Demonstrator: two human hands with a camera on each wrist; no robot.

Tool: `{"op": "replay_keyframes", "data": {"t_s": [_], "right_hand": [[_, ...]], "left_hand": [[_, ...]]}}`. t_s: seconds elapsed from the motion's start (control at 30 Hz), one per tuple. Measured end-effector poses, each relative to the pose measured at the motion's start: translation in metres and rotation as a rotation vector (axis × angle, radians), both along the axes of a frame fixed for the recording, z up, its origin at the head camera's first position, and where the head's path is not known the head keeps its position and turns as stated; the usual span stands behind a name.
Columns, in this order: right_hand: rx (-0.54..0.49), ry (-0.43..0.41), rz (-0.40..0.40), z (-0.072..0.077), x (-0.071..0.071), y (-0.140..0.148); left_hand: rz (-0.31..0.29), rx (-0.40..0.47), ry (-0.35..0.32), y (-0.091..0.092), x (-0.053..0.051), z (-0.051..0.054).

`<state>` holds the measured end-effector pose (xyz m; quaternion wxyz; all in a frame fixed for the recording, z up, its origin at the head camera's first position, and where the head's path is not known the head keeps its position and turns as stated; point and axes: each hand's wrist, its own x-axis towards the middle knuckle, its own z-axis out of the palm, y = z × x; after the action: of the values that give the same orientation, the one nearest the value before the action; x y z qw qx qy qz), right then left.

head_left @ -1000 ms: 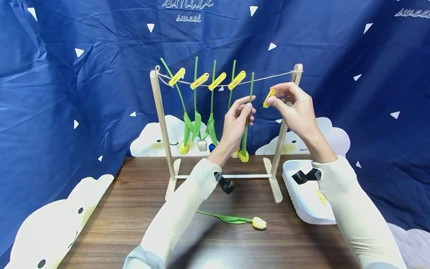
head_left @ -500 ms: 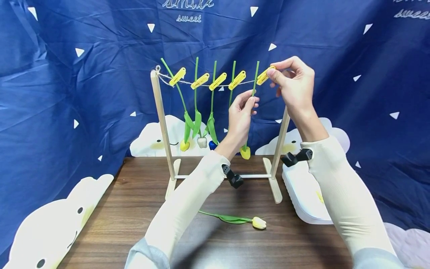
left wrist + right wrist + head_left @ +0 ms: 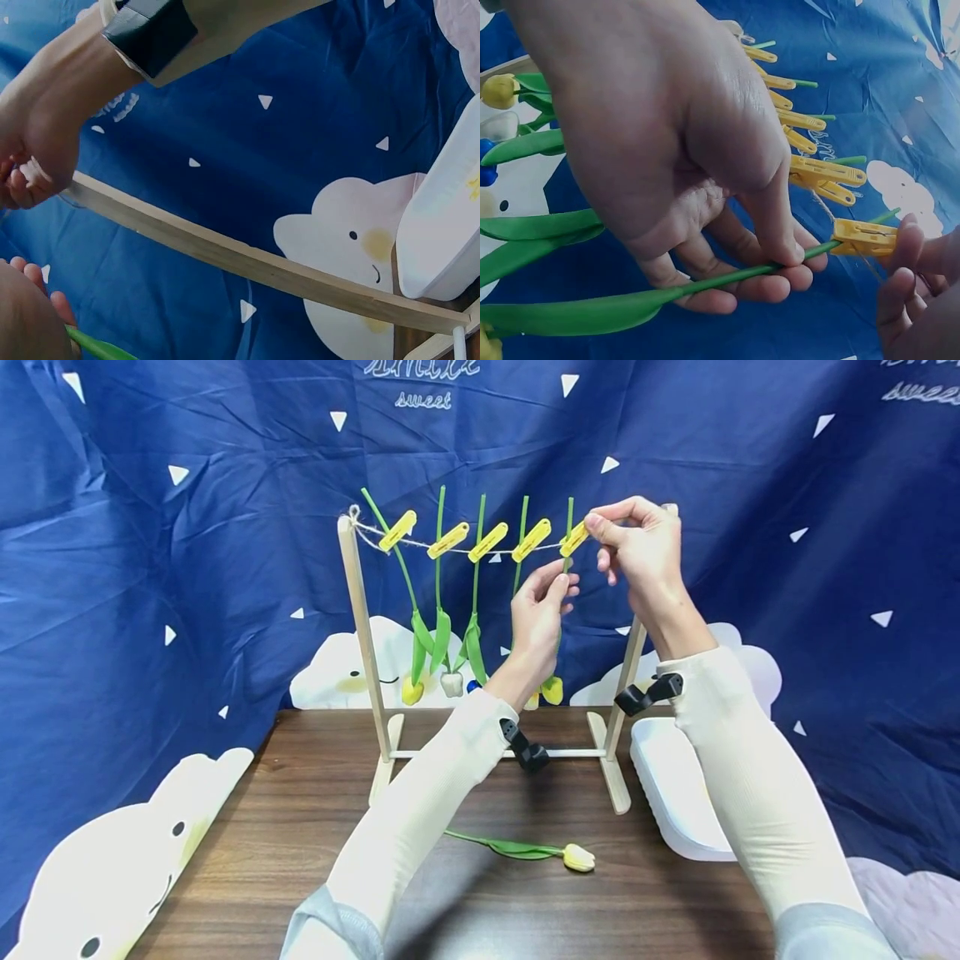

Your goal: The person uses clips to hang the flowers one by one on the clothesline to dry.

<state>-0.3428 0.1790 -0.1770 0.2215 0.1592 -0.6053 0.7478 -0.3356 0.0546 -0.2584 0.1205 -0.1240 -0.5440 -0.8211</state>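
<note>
My left hand [image 3: 538, 618] pinches the green stem [image 3: 727, 278] of a yellow tulip [image 3: 552, 690] that hangs bloom down against the string. My right hand [image 3: 639, 545] grips the tail of a yellow clothespin [image 3: 861, 236], whose jaws sit over that stem and the string. Left of it, several more yellow clothespins [image 3: 532, 541] hold upside-down tulips along the string [image 3: 420, 542]. Among these hang a yellow bloom [image 3: 412, 690] and a white bloom [image 3: 452, 684]; a blue one is mostly behind my left forearm.
A wooden stand [image 3: 360, 635] carries the string between two posts. One pale yellow tulip [image 3: 578, 857] lies on the brown table [image 3: 300, 827], its stem end behind my left sleeve. Right of the stand is a white tray [image 3: 678, 793] with something yellow [image 3: 475, 186] inside.
My right hand has brought the clothespin up and leftward onto the string and the stem. My left hand has raised the tulip so its stem end stands above the string.
</note>
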Motion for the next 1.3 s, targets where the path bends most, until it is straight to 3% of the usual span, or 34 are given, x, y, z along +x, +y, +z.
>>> {"op": "replay_keyframes", "data": {"t_s": [0.3,0.5,0.67,1.0,1.3], "right_hand": [[0.086,-0.021,0.04,-0.002,0.003,0.0],[0.148,0.027,0.022,-0.005,0.007,0.002],[0.131,0.077,-0.02,-0.008,0.009,0.003],[0.125,0.212,-0.153,-0.018,0.021,0.008],[0.218,0.154,-0.194,-0.041,0.032,0.025]], "left_hand": [[0.006,0.033,-0.033,0.001,-0.002,0.003],[0.008,0.021,-0.044,0.001,-0.002,0.005],[-0.007,0.033,-0.051,0.002,-0.001,0.005],[0.015,-0.027,0.025,-0.001,0.004,0.003],[0.043,-0.172,0.112,-0.016,0.015,-0.002]]}}
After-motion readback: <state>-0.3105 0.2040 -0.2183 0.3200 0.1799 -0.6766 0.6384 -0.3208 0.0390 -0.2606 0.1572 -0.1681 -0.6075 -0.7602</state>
